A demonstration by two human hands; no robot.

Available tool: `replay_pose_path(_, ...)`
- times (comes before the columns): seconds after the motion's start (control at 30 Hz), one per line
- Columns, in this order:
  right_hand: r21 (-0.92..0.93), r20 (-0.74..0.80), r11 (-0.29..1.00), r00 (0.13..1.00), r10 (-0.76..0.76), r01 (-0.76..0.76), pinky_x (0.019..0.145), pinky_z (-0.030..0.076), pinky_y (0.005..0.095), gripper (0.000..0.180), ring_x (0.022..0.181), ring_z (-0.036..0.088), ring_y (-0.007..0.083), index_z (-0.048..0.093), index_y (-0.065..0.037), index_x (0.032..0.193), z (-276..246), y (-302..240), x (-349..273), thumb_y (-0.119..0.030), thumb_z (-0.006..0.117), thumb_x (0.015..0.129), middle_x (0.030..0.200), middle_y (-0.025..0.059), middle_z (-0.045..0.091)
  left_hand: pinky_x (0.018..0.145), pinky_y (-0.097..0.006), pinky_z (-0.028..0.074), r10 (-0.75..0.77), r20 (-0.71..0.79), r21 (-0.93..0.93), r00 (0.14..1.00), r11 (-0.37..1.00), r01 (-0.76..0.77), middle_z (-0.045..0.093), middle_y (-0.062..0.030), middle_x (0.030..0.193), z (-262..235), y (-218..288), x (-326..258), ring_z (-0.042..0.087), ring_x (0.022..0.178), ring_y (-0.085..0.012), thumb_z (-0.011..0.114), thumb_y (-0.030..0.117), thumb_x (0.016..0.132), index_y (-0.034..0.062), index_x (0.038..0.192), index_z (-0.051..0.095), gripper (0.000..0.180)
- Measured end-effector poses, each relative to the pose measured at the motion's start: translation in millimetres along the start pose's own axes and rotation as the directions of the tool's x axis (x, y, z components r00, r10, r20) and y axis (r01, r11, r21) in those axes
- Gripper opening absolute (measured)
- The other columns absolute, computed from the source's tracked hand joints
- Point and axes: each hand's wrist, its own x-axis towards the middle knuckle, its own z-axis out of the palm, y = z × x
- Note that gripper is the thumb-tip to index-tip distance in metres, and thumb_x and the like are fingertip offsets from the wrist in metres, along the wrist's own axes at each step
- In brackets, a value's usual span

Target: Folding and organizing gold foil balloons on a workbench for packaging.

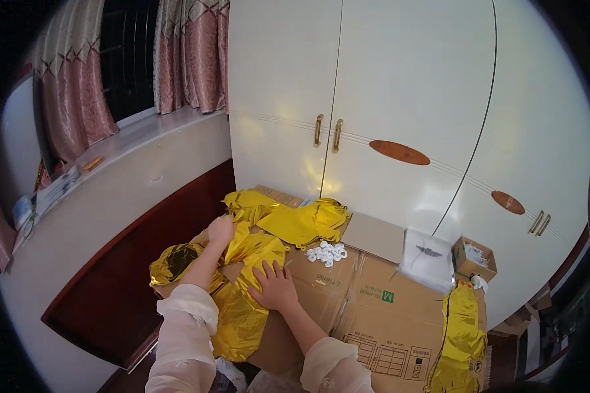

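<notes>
A shiny gold foil balloon [237, 321], flat and wrinkled, lies across the left part of the cardboard surface and hangs over its near edge. My right hand [273, 286] rests on its right edge, palm down with fingers spread. Farther up, my left hand [221, 229] is closed on a gathered part of the same foil; its fingertips are partly hidden. Behind the hands, more flat gold foil balloons [301, 221] lie in an overlapping pile with small tabs along the edges. Beside that pile sits a heap of small white rolls [326, 253].
The surface is flattened cardboard [380, 314]. Another strip of gold foil [464, 334] lies along its right side. A clear plastic bag [426, 259] and a small open carton [474, 260] stand at the back right. White cupboards [400, 78] rise behind; a dark red headboard [131, 275] borders the left.
</notes>
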Motion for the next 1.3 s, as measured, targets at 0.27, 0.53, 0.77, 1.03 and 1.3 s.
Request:
replay_pose_path(0.27, -0.003, 0.007, 1.000, 1.000, 0.000, 0.000, 0.116, 0.017, 0.0543, 0.065, 0.144, 0.024, 0.0335, 0.037, -0.023, 0.146, 3, 4, 0, -0.060, 0.040, 0.093, 0.154, 0.0106, 0.030, 0.072, -0.047, 0.055, -0.171, -0.110, 0.026, 0.979, 0.984, 0.175, 0.069, -0.0169, 0.088, -35, -66, -4, 0.068, 0.084, -0.0358, 0.063, 0.026, 0.087, 0.0057, 0.094, 0.065, 0.022)
replay_pose_path(0.53, 0.011, 0.100, 1.000, 0.995, 0.013, -0.014, 0.117, 0.015, 0.0537, 0.065, 0.146, 0.018, 0.0331, 0.033, -0.023, 0.149, -12, -3, -1, -0.059, 0.039, 0.094, 0.157, 0.0093, 0.025, 0.077, -0.050, 0.054, -0.480, -0.292, 0.023, 0.827, 0.861, 0.507, 0.069, -0.0192, 0.096, -99, -215, -48, 0.066, 0.092, -0.0387, 0.061, 0.031, 0.089, 0.0073, 0.103, 0.062, 0.028)
replay_pose_path(0.77, 0.016, 0.002, 1.000, 1.000, 0.002, -0.002, 0.116, 0.016, 0.0544, 0.065, 0.143, 0.025, 0.0344, 0.039, -0.023, 0.146, 3, 4, 0, -0.060, 0.041, 0.092, 0.154, 0.0106, 0.031, 0.074, -0.051, 0.051, -0.601, -0.426, -0.108, 0.676, 0.775, 0.622, 0.066, -0.0239, 0.092, -149, -346, -91, 0.064, 0.089, -0.0428, 0.059, 0.029, 0.089, 0.0038, 0.100, 0.061, 0.027)
replay_pose_path(1.03, 0.007, -0.040, 1.000, 0.999, 0.001, -0.001, 0.116, 0.016, 0.0538, 0.067, 0.143, 0.026, 0.0349, 0.040, -0.023, 0.145, 5, 10, -1, -0.062, 0.042, 0.090, 0.153, 0.0114, 0.033, 0.076, -0.049, 0.049, -0.571, -0.752, -0.265, 0.327, 0.718, 0.644, 0.066, -0.0200, 0.099, -246, -387, -143, 0.062, 0.093, -0.0398, 0.055, 0.030, 0.093, 0.0030, 0.104, 0.061, 0.030)
replay_pose_path(1.3, 0.064, -0.035, 0.998, 0.999, -0.027, 0.030, 0.116, 0.014, 0.0543, 0.070, 0.144, 0.022, 0.0348, 0.038, -0.019, 0.146, 6, -3, 1, -0.061, 0.042, 0.091, 0.155, 0.0126, 0.029, 0.080, -0.043, 0.046, 0.246, -0.884, 0.364, 0.397, 0.895, 0.257, 0.064, -0.0143, 0.096, -416, -314, -174, 0.058, 0.092, -0.0352, 0.061, 0.013, 0.090, 0.0035, 0.100, 0.064, 0.014)
